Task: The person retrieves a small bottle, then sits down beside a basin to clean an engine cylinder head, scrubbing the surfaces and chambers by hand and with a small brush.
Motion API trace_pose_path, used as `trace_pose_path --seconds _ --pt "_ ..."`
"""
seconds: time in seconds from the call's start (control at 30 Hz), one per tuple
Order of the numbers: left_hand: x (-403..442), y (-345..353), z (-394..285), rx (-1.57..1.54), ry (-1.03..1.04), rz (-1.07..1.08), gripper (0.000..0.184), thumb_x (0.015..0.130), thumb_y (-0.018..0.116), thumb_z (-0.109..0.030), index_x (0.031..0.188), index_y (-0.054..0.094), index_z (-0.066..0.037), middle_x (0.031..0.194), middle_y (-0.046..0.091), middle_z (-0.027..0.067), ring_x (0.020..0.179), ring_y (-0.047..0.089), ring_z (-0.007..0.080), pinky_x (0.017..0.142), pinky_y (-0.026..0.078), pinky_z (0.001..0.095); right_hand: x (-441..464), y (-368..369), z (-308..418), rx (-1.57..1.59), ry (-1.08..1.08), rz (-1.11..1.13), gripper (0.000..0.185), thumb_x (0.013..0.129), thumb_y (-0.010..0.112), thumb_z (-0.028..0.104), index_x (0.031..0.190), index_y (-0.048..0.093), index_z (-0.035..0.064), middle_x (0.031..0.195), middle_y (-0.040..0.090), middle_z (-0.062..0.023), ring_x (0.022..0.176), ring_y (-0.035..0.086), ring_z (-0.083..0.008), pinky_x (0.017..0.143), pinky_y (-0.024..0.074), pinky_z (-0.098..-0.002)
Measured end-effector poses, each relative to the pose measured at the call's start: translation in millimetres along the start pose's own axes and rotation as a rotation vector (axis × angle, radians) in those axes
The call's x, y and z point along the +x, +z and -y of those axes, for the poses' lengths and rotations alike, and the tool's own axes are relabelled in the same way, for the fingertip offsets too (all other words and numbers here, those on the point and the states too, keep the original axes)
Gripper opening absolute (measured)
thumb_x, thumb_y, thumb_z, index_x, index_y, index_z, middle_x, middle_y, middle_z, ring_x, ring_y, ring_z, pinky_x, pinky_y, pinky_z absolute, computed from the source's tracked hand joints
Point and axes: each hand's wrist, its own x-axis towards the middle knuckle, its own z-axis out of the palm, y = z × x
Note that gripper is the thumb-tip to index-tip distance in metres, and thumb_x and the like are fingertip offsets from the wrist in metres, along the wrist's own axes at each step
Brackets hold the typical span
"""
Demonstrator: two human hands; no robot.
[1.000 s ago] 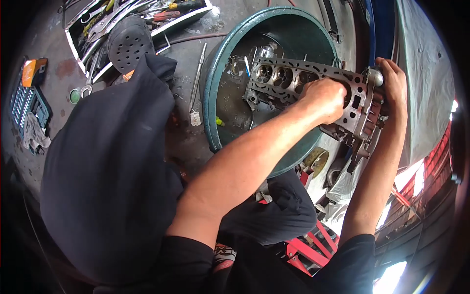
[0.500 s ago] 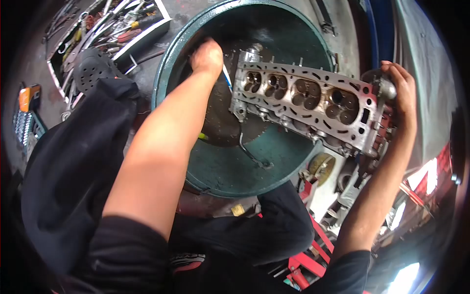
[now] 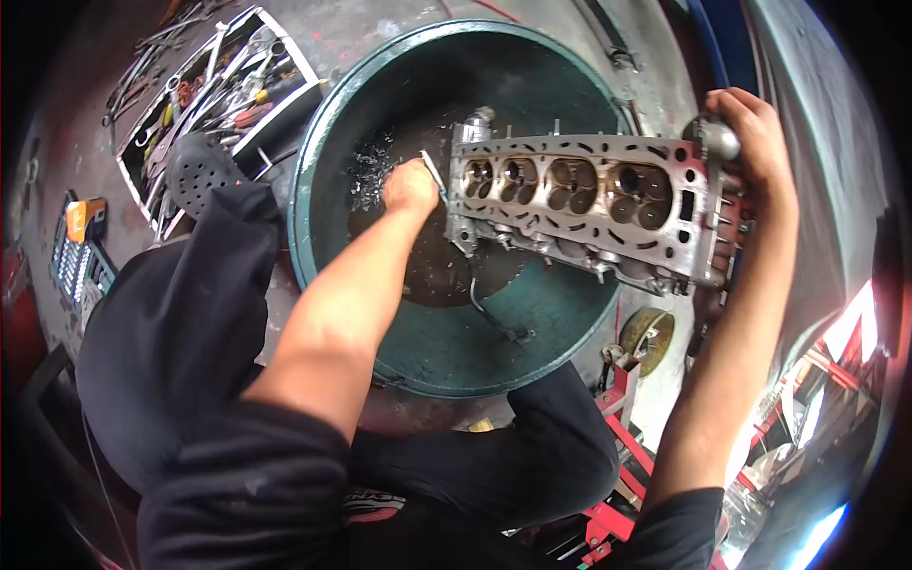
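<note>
An aluminium cylinder head [image 3: 608, 228] is held over a round green tub [image 3: 456, 375], its face with the valves and combustion chambers turned toward me. My right hand [image 3: 757, 138] is closed around its right end, by a rounded metal part. Inside the tub, my left hand [image 3: 411, 187] is closed on a slim tool with a white and blue handle [image 3: 433, 175], close to the head's left end. The tool's working end is hidden. Droplets splash beside my left hand, above dark, murky liquid [image 3: 442, 275]. A bent metal tube [image 3: 484, 309] shows below the head.
A white-edged tray [image 3: 304, 71] full of wrenches and pliers lies at upper left, next to my dark clog [image 3: 198, 173]. An orange item [image 3: 85, 219] sits at far left. Red metal stands [image 3: 627, 427] and a yellowish wheel [image 3: 648, 340] are at lower right.
My left hand has drawn back a little toward me, and droplets now splash beside it. My right hand still holds the cylinder head, which has barely shifted. The view has moved slightly.
</note>
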Motion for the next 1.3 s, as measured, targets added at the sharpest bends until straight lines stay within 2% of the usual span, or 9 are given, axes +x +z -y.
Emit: trace_pose_path --seconds 0.13,0.17,0.33,0.57,0.67,0.87,0.93,1.07,1.3 --pt "-72 -8 -84 -0.959 0.118 -0.084 0.017 0.082 0.066 -0.015 0.090 0.067 0.000 0.087 0.068 0.0219 0.083 0.067 0.0349 0.077 0.050 0.0420 -5 2 10 -0.022 0.052 -0.013 0.025 0.080 0.057 0.028 0.089 0.066 0.0067 0.076 0.060 -0.0029 0.065 0.056 -0.0139 0.056 0.0482 -0.0319" --pt "-91 -11 -104 -0.999 0.228 -0.087 0.019 0.087 0.065 -0.011 0.100 0.065 0.002 0.080 0.068 0.0115 0.061 0.064 0.0151 0.057 0.051 0.0309 -8 3 15 -0.015 0.079 -0.023 0.025 0.080 0.057 0.028 0.089 0.066 0.0065 0.076 0.060 -0.0029 0.065 0.056 -0.0138 0.056 0.0482 -0.0320" --pt "-148 -65 -186 -1.398 0.304 0.184 0.019 0.081 0.069 -0.004 0.096 0.060 0.003 0.077 0.066 0.0119 0.065 0.066 0.0184 0.059 0.052 0.0310 -9 3 16 -0.033 0.059 -0.051 0.025 0.080 0.058 0.027 0.089 0.067 0.0059 0.075 0.060 -0.0028 0.062 0.056 -0.0133 0.052 0.0466 -0.0307" --pt "-151 -77 -198 -1.268 0.365 0.113 0.020 0.080 0.067 -0.009 0.096 0.064 0.002 0.085 0.068 0.0212 0.080 0.068 0.0302 0.076 0.049 0.0377 -12 7 37 -0.079 0.121 -0.068 0.026 0.080 0.059 0.025 0.086 0.067 0.0013 0.072 0.062 -0.0043 0.061 0.055 -0.0131 0.053 0.0442 -0.0307" --pt "-141 -81 -179 -1.104 0.765 0.225 0.021 0.081 0.066 -0.011 0.097 0.063 0.002 0.088 0.068 0.0206 0.084 0.066 0.0369 0.076 0.050 0.0421 -2 5 23 -0.103 0.019 -0.054 0.026 0.080 0.059 0.025 0.087 0.067 0.0006 0.072 0.062 -0.0049 0.061 0.055 -0.0129 0.056 0.0436 -0.0301" --pt "-163 -81 -208 -1.259 0.404 -0.085 0.014 0.081 0.061 -0.005 0.093 0.058 0.002 0.079 0.064 0.0249 0.083 0.063 0.0434 0.073 0.048 0.0477 -10 6 32 -0.010 0.110 -0.080 0.025 0.082 0.059 0.025 0.085 0.066 0.0013 0.072 0.061 -0.0033 0.060 0.054 -0.0113 0.057 0.0431 -0.0286" --pt "-163 -88 -195 -1.063 0.478 0.152 0.013 0.082 0.061 -0.004 0.094 0.058 0.001 0.087 0.066 0.0244 0.087 0.064 0.0420 0.076 0.048 0.0482 -8 3 30 -0.055 0.156 -0.022 0.026 0.084 0.058 0.025 0.093 0.068 0.0017 0.088 0.065 -0.0021 0.068 0.056 -0.0098 0.060 0.0439 -0.0256" --pt "-143 -82 -188 -1.032 0.755 0.148 0.015 0.082 0.064 -0.007 0.095 0.062 0.000 0.091 0.067 0.0218 0.089 0.065 0.0386 0.077 0.049 0.0448 -15 9 43 -0.068 0.163 -0.082 0.022 0.082 0.059 0.025 0.085 0.066 0.0041 0.073 0.060 -0.0020 0.061 0.055 -0.0116 0.053 0.0435 -0.0271" --pt "-158 -72 -215 -1.439 0.113 -0.127 0.021 0.083 0.066 -0.009 0.098 0.059 0.004 0.084 0.066 0.0226 0.079 0.065 0.0375 0.071 0.049 0.0405 -11 5 27 -0.033 0.047 -0.086 0.025 0.082 0.060 0.029 0.086 0.067 0.0054 0.074 0.061 -0.0018 0.061 0.055 -0.0117 0.051 0.0451 -0.0283"
